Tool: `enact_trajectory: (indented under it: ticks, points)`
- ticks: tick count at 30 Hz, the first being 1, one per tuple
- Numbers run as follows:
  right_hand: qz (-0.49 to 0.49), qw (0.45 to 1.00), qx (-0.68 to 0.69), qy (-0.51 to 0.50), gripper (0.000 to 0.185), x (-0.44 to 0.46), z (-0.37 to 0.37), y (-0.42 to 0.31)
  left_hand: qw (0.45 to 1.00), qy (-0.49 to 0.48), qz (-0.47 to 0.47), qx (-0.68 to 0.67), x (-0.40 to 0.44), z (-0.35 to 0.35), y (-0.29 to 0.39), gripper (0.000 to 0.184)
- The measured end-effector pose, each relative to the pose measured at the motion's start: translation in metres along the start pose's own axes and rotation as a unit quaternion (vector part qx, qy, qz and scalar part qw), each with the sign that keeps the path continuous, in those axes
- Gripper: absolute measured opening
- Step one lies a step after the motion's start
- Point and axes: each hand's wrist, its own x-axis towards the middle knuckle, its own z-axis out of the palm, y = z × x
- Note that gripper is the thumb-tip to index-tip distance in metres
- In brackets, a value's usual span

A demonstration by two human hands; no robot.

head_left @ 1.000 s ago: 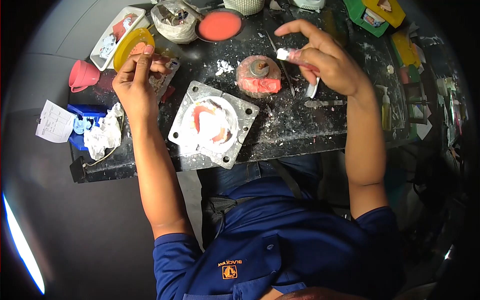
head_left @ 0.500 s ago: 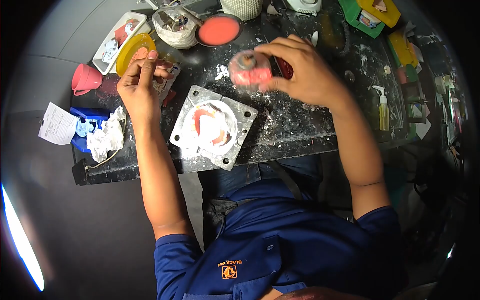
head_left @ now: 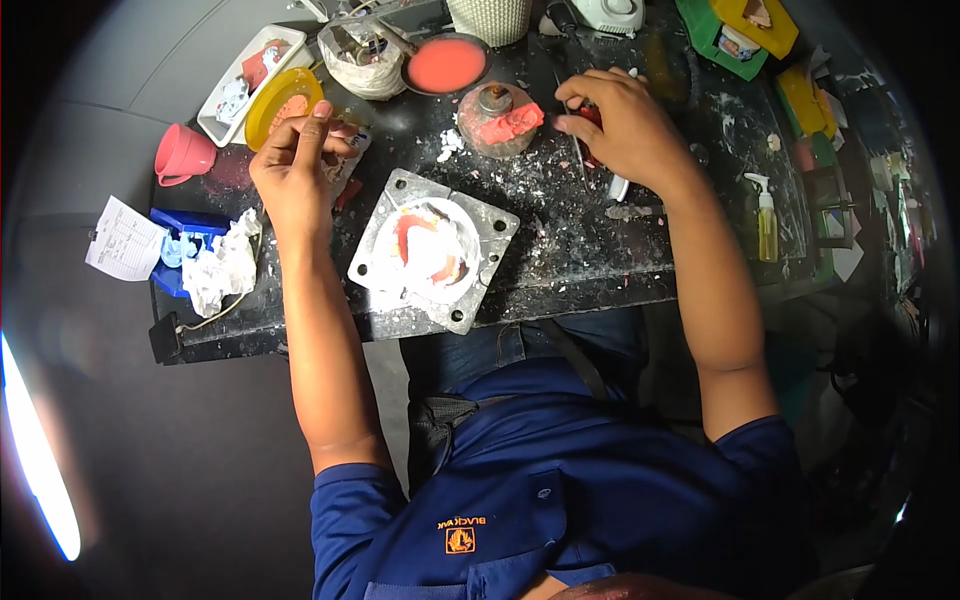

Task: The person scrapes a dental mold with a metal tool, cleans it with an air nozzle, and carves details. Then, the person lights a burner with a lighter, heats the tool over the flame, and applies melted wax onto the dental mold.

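Note:
My left hand (head_left: 300, 170) is raised over the left of the bench, thumb and fingers pinched together; anything between them is too small to make out. My right hand (head_left: 630, 130) is at the right with fingers curved and apart, over a dark red object (head_left: 590, 125) partly hidden beneath it. A glass spirit lamp (head_left: 495, 135) stands between my hands, a lump of pink wax (head_left: 512, 123) on its side. Nearer me lies a metal flask half (head_left: 480, 220) filled with white plaster (head_left: 430, 225), a reddish-pink, arch-shaped piece (head_left: 408, 235) set in it.
At the back are a dish of pink material (head_left: 445, 65), a plastic bag (head_left: 362, 75) and a woven basket (head_left: 490, 18). To the left are a yellow bowl (head_left: 262, 115), a white tray (head_left: 222, 120), a pink cup (head_left: 185, 152) and crumpled tissue (head_left: 222, 270). A pump bottle (head_left: 766, 225) stands right.
My right hand has let go of the spirit lamp, which now stands on the bench, and has moved right to the dark red object. My left hand keeps its pinch.

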Motion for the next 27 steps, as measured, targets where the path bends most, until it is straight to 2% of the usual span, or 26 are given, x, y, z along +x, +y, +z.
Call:
enact_trajectory:
  ticks: [1,3,9,10,13,14,16,18,21,23,27]
  points:
    - [-0.002,1.000,0.000,0.000,0.035,0.001,-0.001,-0.003,1.000,0.002,0.001,-0.001,0.000,0.000,0.000,0.025]
    - [0.102,0.992,0.061,-0.045,0.030,0.002,-0.001,-0.013,1.000,-0.002,0.000,0.001,0.001,-0.001,-0.001,0.025]
    - [0.190,0.977,0.089,-0.044,0.031,0.001,0.002,-0.026,1.000,0.014,0.005,-0.023,-0.002,0.004,0.003,0.027]
    - [0.190,0.977,0.090,-0.044,0.031,0.001,0.004,-0.023,1.000,0.014,0.006,-0.022,-0.002,0.003,0.003,0.027]
    - [0.175,0.940,0.292,-0.003,0.026,0.002,0.007,-0.005,1.000,0.019,0.000,-0.023,-0.001,0.002,0.002,0.027]
    - [0.124,0.940,0.318,0.013,0.020,0.001,0.001,0.002,0.999,0.012,0.014,-0.030,0.000,0.001,0.000,0.027]
    - [0.113,0.927,0.354,0.043,0.015,0.005,-0.010,0.008,0.999,0.007,0.027,-0.037,-0.001,0.000,0.001,0.027]
    - [0.112,0.926,0.360,0.028,0.013,0.006,-0.024,0.015,1.000,0.016,0.000,-0.025,-0.002,0.001,0.004,0.028]
    - [0.155,0.896,0.415,0.017,0.011,0.005,-0.034,0.021,1.000,0.010,0.015,0.002,-0.001,0.000,0.003,0.026]
    - [0.177,0.788,0.588,0.052,0.016,0.004,-0.037,0.023,1.000,0.010,0.015,-0.001,-0.002,-0.001,0.003,0.026]
    - [0.135,0.776,0.615,0.047,0.021,0.005,-0.034,0.021,1.000,0.006,0.013,-0.004,-0.002,-0.002,0.002,0.027]
